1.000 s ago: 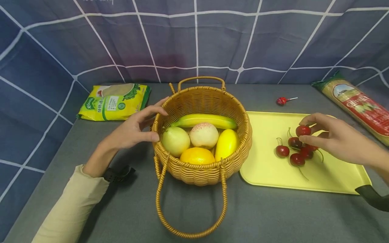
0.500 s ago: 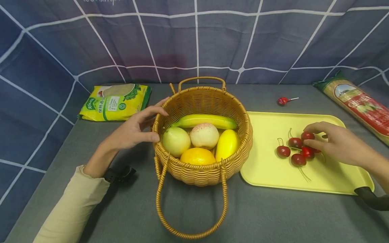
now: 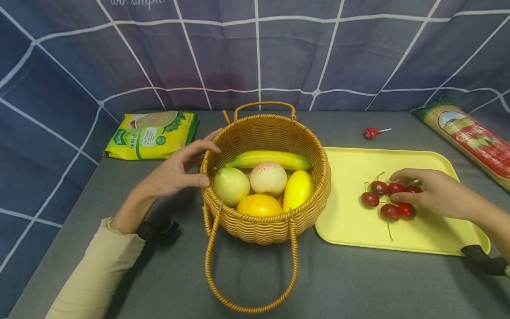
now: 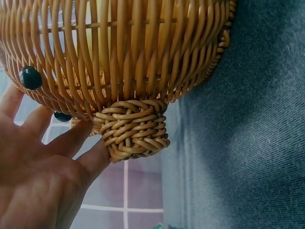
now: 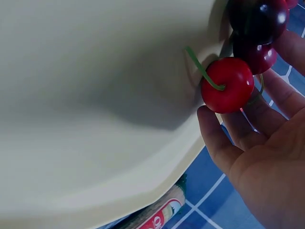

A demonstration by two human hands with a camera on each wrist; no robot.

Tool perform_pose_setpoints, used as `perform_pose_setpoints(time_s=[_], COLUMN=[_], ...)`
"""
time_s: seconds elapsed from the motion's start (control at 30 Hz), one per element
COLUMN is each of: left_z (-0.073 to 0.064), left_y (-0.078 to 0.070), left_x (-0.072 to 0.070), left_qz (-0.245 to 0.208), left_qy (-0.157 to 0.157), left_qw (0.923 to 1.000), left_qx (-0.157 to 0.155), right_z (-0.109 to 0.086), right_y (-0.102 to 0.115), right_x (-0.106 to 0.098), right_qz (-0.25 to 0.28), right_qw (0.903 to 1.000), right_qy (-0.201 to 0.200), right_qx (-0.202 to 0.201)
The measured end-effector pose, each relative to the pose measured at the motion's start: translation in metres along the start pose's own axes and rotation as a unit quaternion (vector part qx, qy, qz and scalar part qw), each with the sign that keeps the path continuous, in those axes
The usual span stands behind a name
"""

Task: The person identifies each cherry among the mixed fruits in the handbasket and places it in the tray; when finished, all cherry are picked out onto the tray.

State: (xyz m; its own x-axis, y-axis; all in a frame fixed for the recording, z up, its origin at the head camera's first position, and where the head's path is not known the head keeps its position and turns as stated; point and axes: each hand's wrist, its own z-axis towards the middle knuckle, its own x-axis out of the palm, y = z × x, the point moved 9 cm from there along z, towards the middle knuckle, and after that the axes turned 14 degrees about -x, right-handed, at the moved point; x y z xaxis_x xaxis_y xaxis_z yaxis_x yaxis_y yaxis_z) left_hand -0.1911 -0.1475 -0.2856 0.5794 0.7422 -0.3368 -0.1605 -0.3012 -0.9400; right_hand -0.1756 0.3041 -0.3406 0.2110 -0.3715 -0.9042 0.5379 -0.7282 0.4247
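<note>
A round wicker basket [image 3: 263,230] holds a banana [image 3: 271,159], a pear [image 3: 231,186], a peach [image 3: 268,178], an orange-yellow fruit [image 3: 259,205] and a yellow mango-like fruit [image 3: 298,189]. My left hand [image 3: 175,170] grips the basket's left side, index fingertip over the rim; in the left wrist view its other fingers lie against the weave. On a yellow tray [image 3: 346,230] several red cherries [image 3: 389,212] sit bunched together. Curled fingers of my right hand [image 3: 442,192] hold cherries at the bunch's right side; in the right wrist view a bright red cherry [image 5: 228,85] touches the fingertips.
A yellow-green Knorr packet [image 3: 151,135] lies at the back left. Behind the tray is a red lollipop [image 3: 370,133]. A long red Olivera pasta bag [image 3: 470,139] lies slanted at the right. Toward the front hangs the basket's handle loop [image 3: 251,308].
My right hand has moved down and slightly left, and the cherries have shifted into a tighter bunch; one stem now points toward the front. My left hand and the basket stay put.
</note>
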Motion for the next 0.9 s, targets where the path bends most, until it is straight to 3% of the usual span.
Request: perform_pose_setpoints(time_s=[0.67, 0.9], left_z=[0.0, -0.001], left_y=[0.001, 0.003], left_x=[0.0, -0.001], left_qz=[0.002, 0.011], left_qy=[0.006, -0.003], left_qw=[1.0, 0.9999], left_qx=[0.002, -0.009], right_z=[-0.006, -0.008], right_y=[0.0, 0.001], right_x=[-0.004, -0.017], right_qz=[-0.004, 0.018], right_qw=[0.9998, 0.9971], right_qy=[-0.017, -0.07], right_qx=[-0.007, 0.024])
